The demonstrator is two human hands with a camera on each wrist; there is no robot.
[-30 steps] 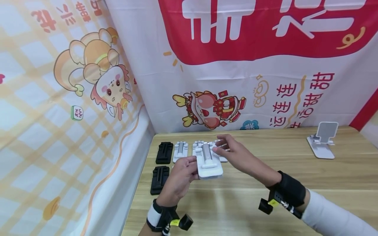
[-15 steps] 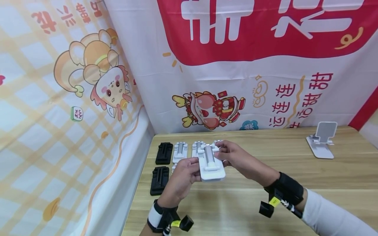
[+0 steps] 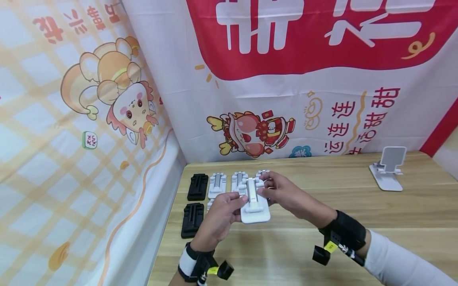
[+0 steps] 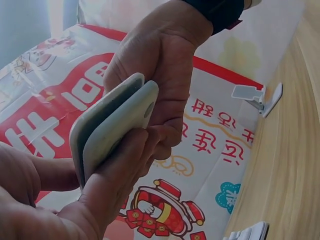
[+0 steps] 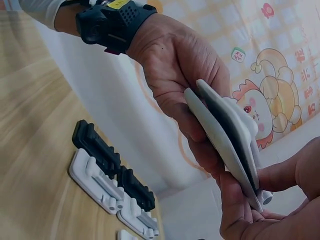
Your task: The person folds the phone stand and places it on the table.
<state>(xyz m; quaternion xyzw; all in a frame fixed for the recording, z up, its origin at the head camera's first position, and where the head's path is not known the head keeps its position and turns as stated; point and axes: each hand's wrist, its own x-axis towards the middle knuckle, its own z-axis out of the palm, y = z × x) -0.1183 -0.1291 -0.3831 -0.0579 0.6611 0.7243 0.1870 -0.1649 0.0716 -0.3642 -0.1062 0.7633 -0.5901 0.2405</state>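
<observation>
A white folding phone stand (image 3: 257, 213) is held folded above the table, with its hinge end pointing away from me. My left hand (image 3: 222, 212) grips its left edge, thumb on the upper face and fingers underneath. At the far right corner, by the hinge, my right hand (image 3: 286, 194) pinches it between thumb and fingers. A narrow gap shows between the two plates of the phone stand (image 4: 117, 122) in the left wrist view. From the right wrist, the right thumb (image 5: 280, 173) is seen pressing near the hinge end.
Two black folded stands (image 3: 198, 186) lie at the table's left edge. Several white folded stands (image 3: 217, 185) lie beside them, partly hidden by the hands. An unfolded white stand (image 3: 390, 169) stands at the far right. A printed cloth wall (image 3: 171, 99) borders the table's back and left.
My right hand has come down from beside the phone stand and now pinches its hinge end. The left thumb has moved onto the upper face. The stand sits slightly lower.
</observation>
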